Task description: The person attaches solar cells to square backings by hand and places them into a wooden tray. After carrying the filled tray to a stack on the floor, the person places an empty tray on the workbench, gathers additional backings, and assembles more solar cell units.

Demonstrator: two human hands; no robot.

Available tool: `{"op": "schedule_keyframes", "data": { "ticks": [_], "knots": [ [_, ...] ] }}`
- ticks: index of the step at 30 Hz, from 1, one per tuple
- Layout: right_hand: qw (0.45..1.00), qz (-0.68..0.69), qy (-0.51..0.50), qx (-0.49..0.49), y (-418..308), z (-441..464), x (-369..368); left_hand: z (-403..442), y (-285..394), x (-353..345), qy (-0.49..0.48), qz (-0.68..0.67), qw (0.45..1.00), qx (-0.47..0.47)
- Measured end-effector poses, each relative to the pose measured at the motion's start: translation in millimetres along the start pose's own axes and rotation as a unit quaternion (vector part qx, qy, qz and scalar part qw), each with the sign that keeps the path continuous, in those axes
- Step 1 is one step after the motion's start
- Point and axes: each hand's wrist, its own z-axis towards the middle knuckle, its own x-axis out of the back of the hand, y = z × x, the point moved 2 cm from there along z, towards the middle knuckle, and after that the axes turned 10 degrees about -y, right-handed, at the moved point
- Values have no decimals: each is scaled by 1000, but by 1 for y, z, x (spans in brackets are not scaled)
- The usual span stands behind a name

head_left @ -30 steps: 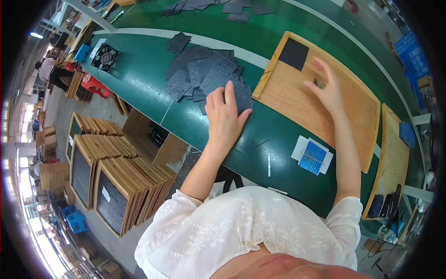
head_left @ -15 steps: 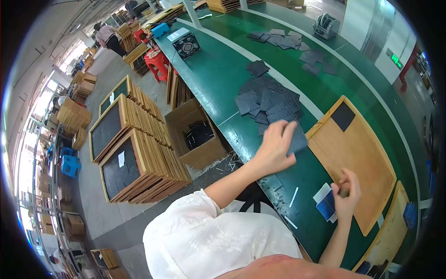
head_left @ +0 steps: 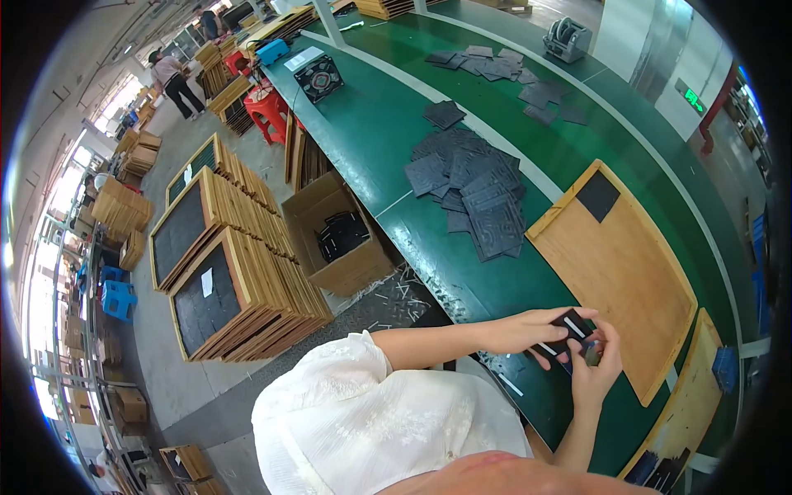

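Note:
My left hand (head_left: 535, 332) is closed on a dark square tile (head_left: 571, 325) with white strips on its face, held above the near edge of the green table. Facing it, my right hand (head_left: 598, 367) has thumb and fingers closed at the tile's other side. A small greenish thing (head_left: 592, 353) shows in the right palm, too small to name. Just beyond my hands lies a wood-framed board (head_left: 619, 289) with one dark tile (head_left: 596, 198) in its far corner. A pile of dark patterned tiles (head_left: 478, 186) lies on the table further off.
On the floor left of the table (head_left: 379, 148) stand a cardboard box (head_left: 363, 272) with black pieces and stacks of framed boards (head_left: 256, 293). A small fan (head_left: 318, 78) and a tape dispenser (head_left: 567, 40) stand further back. A person (head_left: 175, 82) is at far left.
My left hand has moved from the tile pile toward my body, bringing a tile to my right hand. Both hands now meet at it. The view has shifted slightly.

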Motion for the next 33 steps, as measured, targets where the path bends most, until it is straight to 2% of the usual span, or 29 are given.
{"op": "schedule_keyframes", "data": {
  "ticks": [2, 3, 5, 10, 13, 15, 16, 18, 20, 22, 24, 25, 29, 33],
  "knots": [
    [997, -35, 9, 67, -1, 3, 10, 4, -12, 2, -11, -134, 991, 26],
    [993, -46, 7, 107, -2, 5, 15, 5, -13, -3, 7, -160, 986, 51],
    [977, -108, 10, 183, -7, 10, 19, 6, -18, -6, -15, -178, 980, 93],
    [970, -109, -25, 216, -5, 7, 20, 13, -37, -16, 1, -134, 983, 127],
    [959, -78, -75, 262, -13, 2, 14, 13, -33, -10, 66, -155, 978, 126],
    [953, -132, -47, 267, -18, 1, 12, 14, -24, -13, 112, -139, 973, 150],
    [951, -170, -20, 257, -18, 1, 13, 15, -25, -11, 75, -133, 977, 150],
    [949, -153, -50, 271, -19, 0, 11, 16, -36, -6, 2, -123, 981, 148],
    [947, -142, -81, 276, -20, -3, 8, 20, -49, -1, 82, -94, 982, 140],
    [938, -96, -118, 311, -23, -11, 2, 27, -42, -3, 60, -155, 982, 91],
    [931, -65, -145, 328, -29, -24, -7, 30, -22, -1, 94, -166, 980, 61],
    [934, -57, -150, 320, -33, -29, -11, 32, -19, 8, 57, -194, 977, 62],
    [947, -35, -194, 254, -18, -52, -22, 36, -10, 28, 60, -228, 972, -5],
    [990, -38, -75, 114, 17, -47, -3, 33, 1, 30, 55, -170, 983, -37]
  ]
}}
